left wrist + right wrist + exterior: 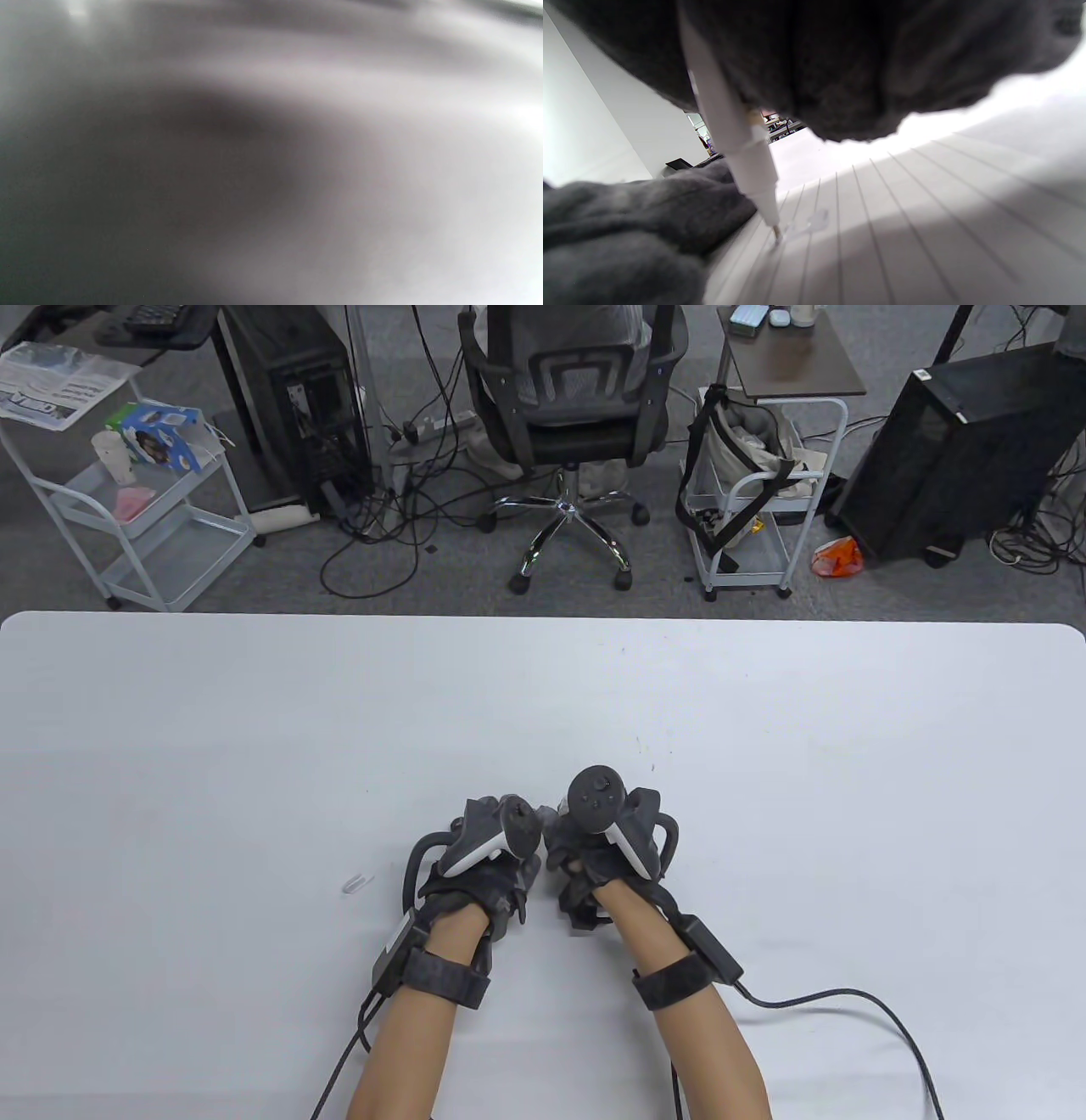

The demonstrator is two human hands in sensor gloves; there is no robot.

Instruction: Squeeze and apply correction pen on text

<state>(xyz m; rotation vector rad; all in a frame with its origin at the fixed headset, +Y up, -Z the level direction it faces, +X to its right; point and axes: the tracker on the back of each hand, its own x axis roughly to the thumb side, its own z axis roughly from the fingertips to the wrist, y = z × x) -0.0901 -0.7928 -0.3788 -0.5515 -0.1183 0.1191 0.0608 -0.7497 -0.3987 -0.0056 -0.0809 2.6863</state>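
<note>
My right hand grips a white correction pen; the glove fills the top of the right wrist view. The pen stands steeply, its metal tip touching a lined sheet of paper. A small wet patch of white fluid lies on the lines just beside the tip. My left hand lies right next to the right one, and its gloved fingers rest on the paper to the left of the pen. In the table view both hands hide the pen and the paper. The left wrist view is a grey blur.
A small clear cap lies on the white table to the left of my left hand. Glove cables trail off the near edge. Beyond the far edge stand an office chair, carts and computer towers.
</note>
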